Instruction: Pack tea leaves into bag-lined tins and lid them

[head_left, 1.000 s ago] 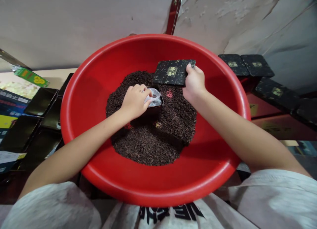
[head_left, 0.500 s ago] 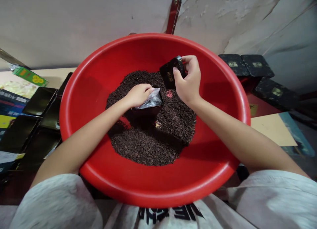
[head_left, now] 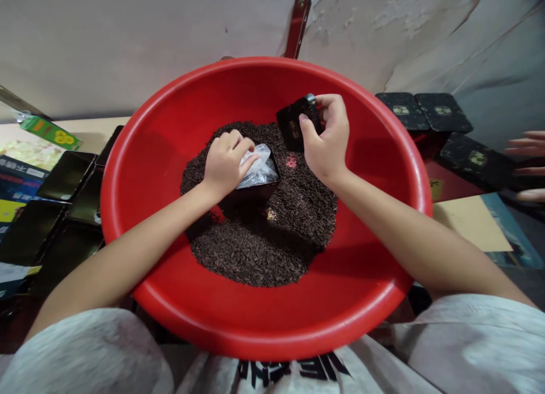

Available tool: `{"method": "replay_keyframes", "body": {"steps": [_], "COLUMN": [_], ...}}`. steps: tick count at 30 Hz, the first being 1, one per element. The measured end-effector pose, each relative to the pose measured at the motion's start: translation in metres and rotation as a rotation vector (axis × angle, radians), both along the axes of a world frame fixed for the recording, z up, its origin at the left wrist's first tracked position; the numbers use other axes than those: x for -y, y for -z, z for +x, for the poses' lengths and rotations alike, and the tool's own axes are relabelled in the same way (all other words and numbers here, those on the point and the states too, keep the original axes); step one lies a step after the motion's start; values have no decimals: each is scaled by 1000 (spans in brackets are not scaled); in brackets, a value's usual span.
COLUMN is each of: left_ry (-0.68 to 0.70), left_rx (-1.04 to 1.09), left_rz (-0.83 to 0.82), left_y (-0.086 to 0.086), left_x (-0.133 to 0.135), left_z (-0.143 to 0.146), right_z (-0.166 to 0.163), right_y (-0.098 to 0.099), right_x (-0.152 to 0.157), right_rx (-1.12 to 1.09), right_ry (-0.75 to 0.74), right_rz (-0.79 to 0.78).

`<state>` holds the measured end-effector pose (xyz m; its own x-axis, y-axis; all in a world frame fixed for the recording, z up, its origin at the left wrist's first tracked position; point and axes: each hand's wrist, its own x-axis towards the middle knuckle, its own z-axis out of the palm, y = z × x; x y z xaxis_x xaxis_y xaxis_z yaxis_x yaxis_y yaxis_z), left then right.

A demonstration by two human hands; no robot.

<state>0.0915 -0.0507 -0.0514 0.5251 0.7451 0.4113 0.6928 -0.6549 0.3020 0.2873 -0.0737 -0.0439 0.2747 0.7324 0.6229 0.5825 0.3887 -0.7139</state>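
A black open tin (head_left: 251,196) stands on dark loose tea leaves (head_left: 255,263) inside a large red basin (head_left: 272,320). Crumpled clear plastic bag (head_left: 260,166) film bulges from the tin's mouth. My left hand (head_left: 227,162) is closed on the bag's left side, thumb and fingers pinching the film. Over the basin's right half, my right hand (head_left: 328,134) grips a small black lid (head_left: 296,124) with faint gold lettering, thumb on its face. The lid is tilted, and the fingers behind it are partly hidden.
Several shiny black tin parts (head_left: 68,175) lie left of the basin, near a green box (head_left: 51,131). Dark lidded tins (head_left: 443,111) stand at the right. Another person's hand (head_left: 530,161) reaches in at the right edge, beyond a yellowish card (head_left: 472,221).
My left hand has risen and shifted left, and the plastic bag stands higher out of the tin. My right hand barely moved with the lid. Another person's hand has appeared at the right.
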Motion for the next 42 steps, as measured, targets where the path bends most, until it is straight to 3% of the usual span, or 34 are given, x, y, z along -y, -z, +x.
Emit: {"method": "replay_keyframes", "body": {"steps": [3, 7, 11, 15, 18, 20, 23, 26, 29, 33, 38, 42], "left_ry": [138, 245, 280, 260, 151, 164, 166, -2, -58, -67, -392, -464], "left_rx": [-148, -279, -421, -422, -349, -279, -26, 280, 440, 451, 613, 816], "left_rz": [27, -42, -171, -199, -220, -320, -429, -379, -472, -634, -662, -783], "left_y": [5, 16, 19, 13, 9, 5, -3, -7, -6, 2, 8, 10], "left_x": [9, 19, 19, 21, 22, 18, 5, -4, -1, 11, 19, 25], "left_z": [-8, -12, -11, -11, -10, -15, -34, -60, -73, -59, -26, -16], "right_z": [-5, -10, -8, -12, -21, -27, -33, -35, -37, -40, -39, -36], "right_y": [-10, -13, 3, 25, 35, 39, 42, 42, 41, 40, 42, 46], "right_x": [7, 12, 4, -8, -7, -4, 0, 0, 1, 4, 4, -3], "right_rx": [-44, -104, -190, -318, -310, -345, -419, -456, -425, -302, -213, -133], "right_ry": [18, 65, 99, -81, -123, -122, -160, -182, -181, -156, -122, -35], "right_rz": [105, 55, -20, -154, -229, -237, -294, -337, -371, -402, -434, -518]}}
